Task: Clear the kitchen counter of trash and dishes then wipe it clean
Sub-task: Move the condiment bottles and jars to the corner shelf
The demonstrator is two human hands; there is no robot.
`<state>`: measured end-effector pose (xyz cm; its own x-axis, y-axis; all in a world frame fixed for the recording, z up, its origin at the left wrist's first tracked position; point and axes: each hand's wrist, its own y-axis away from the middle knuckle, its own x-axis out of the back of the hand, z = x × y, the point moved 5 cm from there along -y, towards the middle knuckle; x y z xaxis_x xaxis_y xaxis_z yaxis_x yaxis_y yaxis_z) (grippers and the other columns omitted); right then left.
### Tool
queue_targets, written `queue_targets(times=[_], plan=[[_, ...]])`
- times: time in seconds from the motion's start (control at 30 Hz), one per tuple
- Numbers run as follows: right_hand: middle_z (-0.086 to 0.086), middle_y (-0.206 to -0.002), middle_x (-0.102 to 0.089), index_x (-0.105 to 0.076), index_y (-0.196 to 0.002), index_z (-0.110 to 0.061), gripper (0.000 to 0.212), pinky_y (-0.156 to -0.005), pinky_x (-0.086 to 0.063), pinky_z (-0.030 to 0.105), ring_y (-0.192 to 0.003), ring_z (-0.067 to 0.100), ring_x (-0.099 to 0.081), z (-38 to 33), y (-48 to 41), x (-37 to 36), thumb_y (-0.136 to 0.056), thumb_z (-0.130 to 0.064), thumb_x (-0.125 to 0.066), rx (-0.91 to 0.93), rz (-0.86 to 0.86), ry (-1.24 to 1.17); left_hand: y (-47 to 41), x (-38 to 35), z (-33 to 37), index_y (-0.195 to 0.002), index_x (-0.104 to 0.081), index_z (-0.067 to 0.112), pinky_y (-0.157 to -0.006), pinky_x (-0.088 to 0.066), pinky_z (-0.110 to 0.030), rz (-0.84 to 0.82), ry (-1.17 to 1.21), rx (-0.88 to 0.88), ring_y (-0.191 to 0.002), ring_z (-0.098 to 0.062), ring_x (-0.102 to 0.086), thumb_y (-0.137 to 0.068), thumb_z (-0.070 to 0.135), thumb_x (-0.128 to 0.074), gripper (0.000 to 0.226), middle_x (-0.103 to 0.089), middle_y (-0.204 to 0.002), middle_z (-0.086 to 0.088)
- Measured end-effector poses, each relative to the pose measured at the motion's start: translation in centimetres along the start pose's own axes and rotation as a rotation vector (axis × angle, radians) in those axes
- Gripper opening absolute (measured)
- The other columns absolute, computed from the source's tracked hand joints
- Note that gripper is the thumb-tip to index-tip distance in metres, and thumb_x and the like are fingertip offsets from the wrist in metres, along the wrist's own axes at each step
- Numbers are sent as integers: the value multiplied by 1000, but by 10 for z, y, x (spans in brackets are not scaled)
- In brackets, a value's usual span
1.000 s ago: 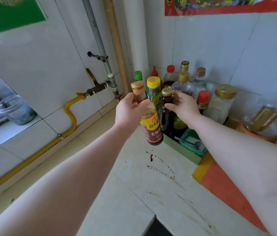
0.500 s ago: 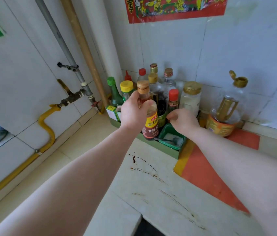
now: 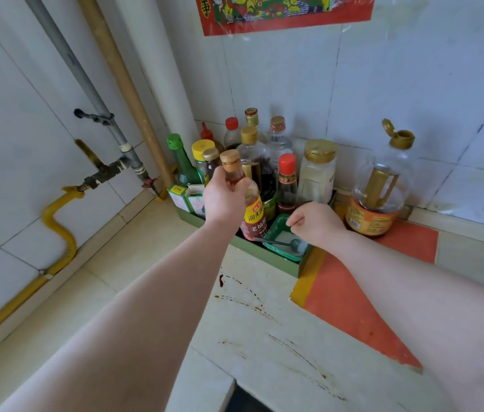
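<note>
Over the counter [image 3: 264, 337], left hand [image 3: 224, 197] lowered bottle [image 3: 254, 217] into tray [image 3: 267, 257].

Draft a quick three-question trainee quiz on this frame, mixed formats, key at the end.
1. True or false: the left hand grips the soy sauce bottle by its neck, over the green tray.
2. What lies in the small green dish? A) a spoon B) chopsticks C) a sponge
3. Fill in: the counter in front of the tray shows brown ___.

Key: 1. True. 2. A. 3. Stains, thin streaks and drips.
</note>
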<state>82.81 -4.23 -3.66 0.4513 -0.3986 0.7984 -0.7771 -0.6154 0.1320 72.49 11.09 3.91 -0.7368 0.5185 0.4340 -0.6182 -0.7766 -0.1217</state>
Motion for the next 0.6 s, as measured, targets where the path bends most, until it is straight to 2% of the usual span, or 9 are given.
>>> queue_targets(times=[0.07, 0.13, 0.2, 0.3, 0.47, 0.6], plan=[[-4, -111, -70, -75, -99, -23, 20, -93, -52, 37, -104, 18, -63, 0, -2, 3, -90, -14, -59, -2, 14, -8, -3, -6, -7, -106, -59, 15, -89, -50, -41, -10, -35, 46, -96, -25, -60, -90, 23, -63, 18, -64, -99, 0], [-4, -111, -70, -75, -98, -23, 20, -93, -52, 36, -103, 18, -63, 0, -2, 6, -90, -15, -59, 5, 32, 0, -8, -11, -16, -104, -61, 16, -82, -51, -40, -28, -189, 83, -95, -27, -60, -88, 32, -66, 22, -64, -101, -3], [-4, -112, -70, -75, -99, -23, 21, -93, -52, 35, -104, 17, -63, 1, -3, 8, -91, -15, -58, 12, 45, 6, -10, -16, -19, -102, -62, 18, -72, -48, -37, -49, -392, 77, -93, -29, -60, -85, 41, -66, 28, -64, -103, -7], [-4, -113, -70, -75, -101, -22, 23, -94, -51, 34, -106, 17, -63, 2, -2, 9, -92, -13, -56, 13, 52, 7, -13, -22, -12, -104, -62, 16, -69, -44, -35, -72, -504, 45, -93, -30, -59, -85, 43, -66, 34, -63, -106, -8], [-3, -111, -70, -74, -101, -21, 24, -93, -52, 36, -106, 17, -63, 3, 1, 6, -93, -12, -54, 1, 84, -55, -14, -23, -13, -116, -62, 15, -75, -48, -36, -101, -430, 51, -99, -27, -61, -80, 37, -73, 43, -65, -112, -5], [-5, -112, -70, -74, -102, -23, 23, -91, -53, 37, -104, 17, -63, -7, 1, 0, -93, -15, -54, 21, 86, -55, -3, -14, -27, -133, -54, 14, -92, -49, -34, -97, -222, 101, -111, -21, -60, -80, 28, -75, 60, -64, -122, -1]])
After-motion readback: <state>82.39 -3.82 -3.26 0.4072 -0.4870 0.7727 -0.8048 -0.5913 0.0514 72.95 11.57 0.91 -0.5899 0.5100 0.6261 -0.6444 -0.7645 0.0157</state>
